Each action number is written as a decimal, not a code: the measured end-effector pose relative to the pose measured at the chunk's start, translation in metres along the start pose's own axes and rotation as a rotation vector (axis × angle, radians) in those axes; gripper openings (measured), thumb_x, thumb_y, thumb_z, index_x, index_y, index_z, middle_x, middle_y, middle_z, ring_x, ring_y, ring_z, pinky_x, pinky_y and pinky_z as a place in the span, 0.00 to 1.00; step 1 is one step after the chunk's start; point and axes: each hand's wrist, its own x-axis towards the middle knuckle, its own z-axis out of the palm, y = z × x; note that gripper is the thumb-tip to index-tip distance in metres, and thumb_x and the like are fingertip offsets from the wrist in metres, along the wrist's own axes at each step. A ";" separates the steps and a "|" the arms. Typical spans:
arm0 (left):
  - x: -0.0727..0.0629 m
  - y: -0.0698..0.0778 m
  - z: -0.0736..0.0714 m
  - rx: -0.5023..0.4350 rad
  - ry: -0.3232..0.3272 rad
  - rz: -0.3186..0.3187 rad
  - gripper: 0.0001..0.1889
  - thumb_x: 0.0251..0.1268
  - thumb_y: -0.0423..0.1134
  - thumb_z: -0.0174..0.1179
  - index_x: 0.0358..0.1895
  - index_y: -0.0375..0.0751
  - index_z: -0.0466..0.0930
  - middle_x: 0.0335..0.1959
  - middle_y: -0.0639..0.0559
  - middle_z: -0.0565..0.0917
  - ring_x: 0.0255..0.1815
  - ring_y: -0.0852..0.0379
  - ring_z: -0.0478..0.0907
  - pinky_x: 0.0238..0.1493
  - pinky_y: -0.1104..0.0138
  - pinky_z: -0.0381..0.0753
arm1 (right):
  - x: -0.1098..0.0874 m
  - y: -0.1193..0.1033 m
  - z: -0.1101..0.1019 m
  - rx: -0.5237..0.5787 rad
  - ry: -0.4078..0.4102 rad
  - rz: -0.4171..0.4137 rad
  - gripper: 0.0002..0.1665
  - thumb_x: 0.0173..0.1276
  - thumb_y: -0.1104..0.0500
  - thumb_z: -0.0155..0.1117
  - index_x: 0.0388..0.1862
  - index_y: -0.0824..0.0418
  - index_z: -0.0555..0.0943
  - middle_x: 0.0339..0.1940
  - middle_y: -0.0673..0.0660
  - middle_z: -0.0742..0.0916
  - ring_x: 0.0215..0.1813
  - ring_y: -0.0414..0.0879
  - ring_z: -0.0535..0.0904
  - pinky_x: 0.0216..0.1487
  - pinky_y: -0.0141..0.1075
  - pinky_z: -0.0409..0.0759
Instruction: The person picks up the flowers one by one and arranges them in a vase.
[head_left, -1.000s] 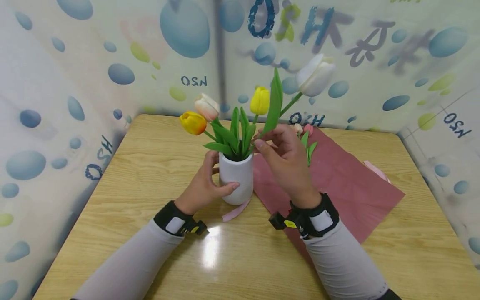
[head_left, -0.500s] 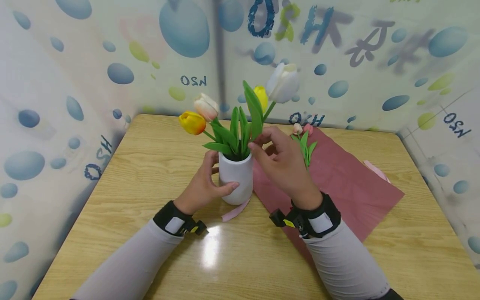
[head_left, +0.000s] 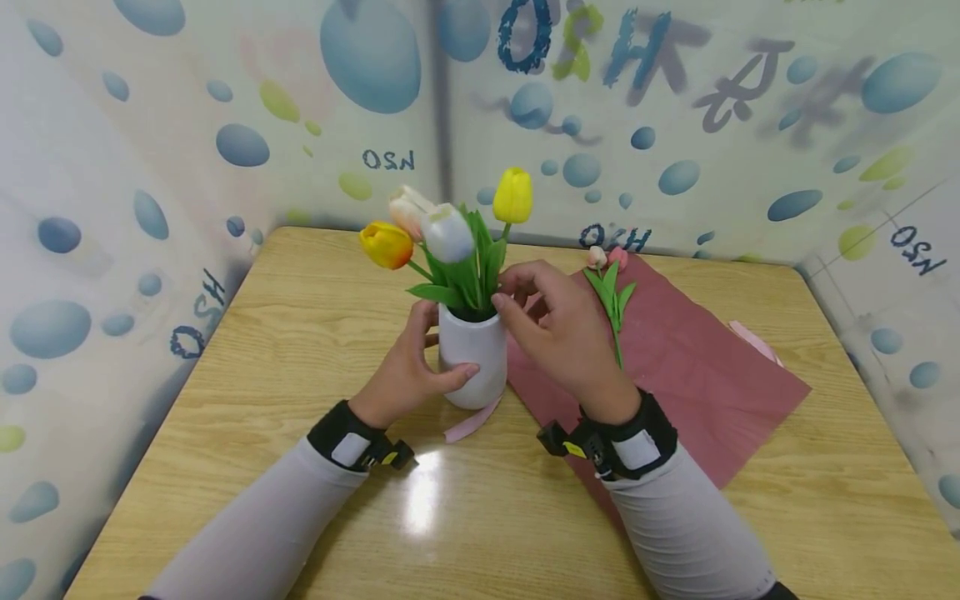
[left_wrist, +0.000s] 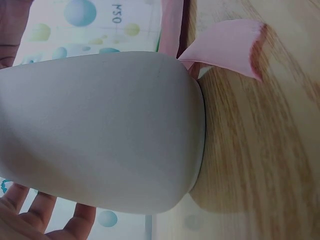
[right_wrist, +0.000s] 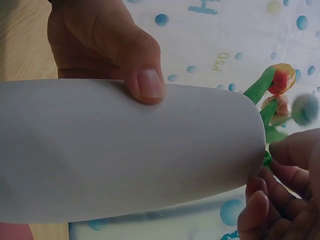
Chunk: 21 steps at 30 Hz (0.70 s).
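Note:
A white vase (head_left: 474, 360) stands upright on the table. My left hand (head_left: 408, 367) grips it from the left, with the thumb across the front and the fingers curled behind. At the vase's right rim, the thumb and fingers of my right hand (head_left: 564, 333) pinch the green stem (right_wrist: 267, 159) of a white tulip (head_left: 448, 235). That bloom leans left over the leaves, in front of a pale pink tulip (head_left: 407, 208). An orange-yellow tulip (head_left: 386, 245) hangs out to the left, and a yellow tulip (head_left: 513, 196) rises at the back right. The stems' lower ends are hidden inside the vase.
Dark pink wrapping paper (head_left: 697, 375) lies to the right on the wooden table (head_left: 315, 333). Pink tulips (head_left: 617, 260) with green leaves rest on it. A pink ribbon (head_left: 471, 423) pokes out by the vase's base. Patterned cloth walls (head_left: 300, 108) enclose the table's back and sides.
My right hand has moved slightly left and down to the vase rim. The white tulip's bloom has swung from the upper right to the left, over the leaves. The left hand holds still.

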 end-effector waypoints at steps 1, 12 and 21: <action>0.000 0.000 0.000 0.000 -0.001 -0.002 0.44 0.60 0.36 0.75 0.73 0.47 0.54 0.71 0.49 0.70 0.70 0.47 0.69 0.69 0.38 0.71 | 0.000 0.000 0.000 0.003 0.002 0.004 0.10 0.73 0.64 0.66 0.51 0.64 0.81 0.42 0.56 0.86 0.41 0.44 0.79 0.39 0.36 0.81; 0.000 -0.001 0.001 -0.001 0.000 -0.005 0.43 0.60 0.35 0.75 0.73 0.46 0.55 0.71 0.48 0.69 0.70 0.44 0.69 0.69 0.37 0.71 | -0.003 0.002 0.002 0.029 0.017 0.013 0.09 0.73 0.65 0.66 0.51 0.64 0.81 0.44 0.57 0.86 0.42 0.45 0.79 0.40 0.35 0.80; 0.000 0.000 0.000 0.006 0.002 -0.010 0.44 0.60 0.35 0.75 0.73 0.46 0.54 0.72 0.48 0.69 0.70 0.43 0.68 0.69 0.37 0.70 | -0.007 0.006 -0.006 0.095 0.039 -0.025 0.11 0.73 0.67 0.66 0.52 0.66 0.81 0.45 0.58 0.86 0.45 0.44 0.80 0.41 0.34 0.81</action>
